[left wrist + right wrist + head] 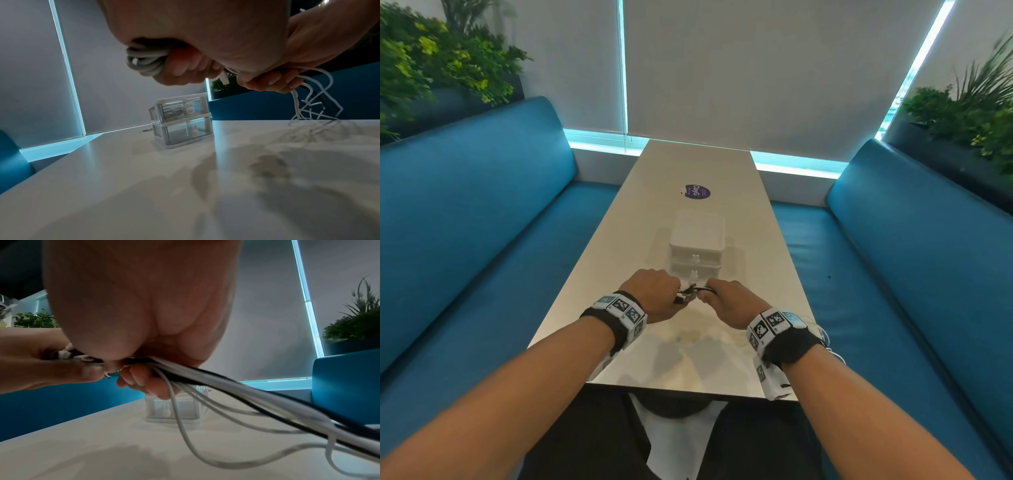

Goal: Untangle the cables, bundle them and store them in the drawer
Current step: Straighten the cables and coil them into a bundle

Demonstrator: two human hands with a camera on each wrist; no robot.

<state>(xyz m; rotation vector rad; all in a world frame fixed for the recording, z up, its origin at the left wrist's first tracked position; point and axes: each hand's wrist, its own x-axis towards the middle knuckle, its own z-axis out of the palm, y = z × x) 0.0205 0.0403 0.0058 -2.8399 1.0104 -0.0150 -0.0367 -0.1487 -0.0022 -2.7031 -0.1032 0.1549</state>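
Both the left hand and right hand grip the cables. The drawer box stands closed; its upper drawer holds coiled cables.

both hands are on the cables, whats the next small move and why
Probably wind the next loop of loose cable onto the coil. The left hand already grips a wound coil, while the right hand holds several strands that trail slack onto the table. The drawer box ahead looks closed, so storing seems to come later.
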